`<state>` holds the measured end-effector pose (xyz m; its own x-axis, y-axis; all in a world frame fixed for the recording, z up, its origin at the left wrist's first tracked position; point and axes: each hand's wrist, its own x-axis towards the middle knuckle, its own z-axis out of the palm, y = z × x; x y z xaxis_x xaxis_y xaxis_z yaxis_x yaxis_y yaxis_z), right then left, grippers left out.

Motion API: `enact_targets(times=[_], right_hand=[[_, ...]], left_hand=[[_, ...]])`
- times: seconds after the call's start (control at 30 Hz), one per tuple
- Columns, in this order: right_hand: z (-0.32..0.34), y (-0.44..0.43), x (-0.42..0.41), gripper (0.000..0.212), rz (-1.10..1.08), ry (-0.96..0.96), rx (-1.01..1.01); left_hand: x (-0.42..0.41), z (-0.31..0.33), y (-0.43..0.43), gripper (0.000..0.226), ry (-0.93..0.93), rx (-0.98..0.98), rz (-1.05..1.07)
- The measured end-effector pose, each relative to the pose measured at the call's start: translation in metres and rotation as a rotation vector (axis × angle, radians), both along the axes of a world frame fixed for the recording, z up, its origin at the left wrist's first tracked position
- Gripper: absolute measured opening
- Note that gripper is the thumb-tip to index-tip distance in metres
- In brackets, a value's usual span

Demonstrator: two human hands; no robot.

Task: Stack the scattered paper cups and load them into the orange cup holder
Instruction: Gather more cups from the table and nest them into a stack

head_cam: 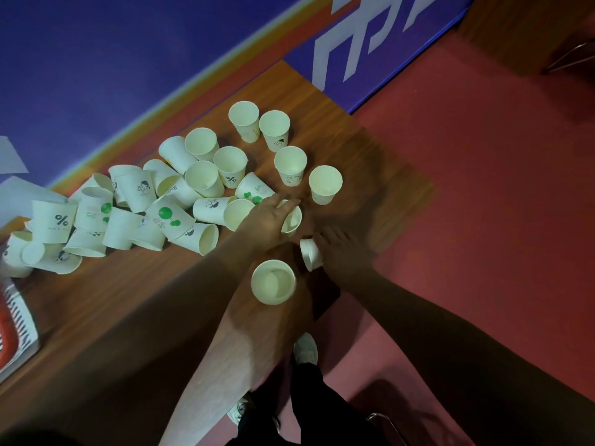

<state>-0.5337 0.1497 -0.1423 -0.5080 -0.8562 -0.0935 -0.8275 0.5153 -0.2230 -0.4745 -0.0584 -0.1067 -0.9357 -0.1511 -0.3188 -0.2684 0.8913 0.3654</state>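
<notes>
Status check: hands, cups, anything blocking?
Left grip on upright cup. Right grip holds tipped cup. Cup pile scattered, unstacked. Lone cup close by, may snag.

White paper cups, several printed with green dots, a percent sign or small black figures, lie on the wooden table (135, 304). The tipped cups (128, 220) form an overlapping heap at the left, most on their sides. The upright cups (289, 162) stand mouth-up at the far right, some touching. A single cup (273, 281) stands upright near the front edge. The left hand (269, 218) grips a mouth-up cup (292, 222); the right hand (341, 252) holds a sideways cup (309, 255), blurred. The cup holder (16, 320), slotted white with an orange-red interior, is cut off at the left.
</notes>
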Motion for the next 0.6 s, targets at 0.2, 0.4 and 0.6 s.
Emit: enact_targets(times=[0.2, 0.4, 0.6], right_hand=[[0.011, 0.008, -0.009, 0.065, -0.284, -0.314, -0.099], [0.085, -0.007, 0.001, 0.067, -0.478, -0.923, -0.488], [0.108, -0.015, 0.051, 0.067, -0.318, -1.073, -0.459]], left_hand=[[-0.001, 0.021, -0.003, 0.079, 0.118, 0.181, 0.113], [0.031, 0.088, -0.029, 0.071, 0.378, 0.408, 0.487], [0.081, 0.129, -0.036, 0.063, 0.472, 0.577, 0.653]])
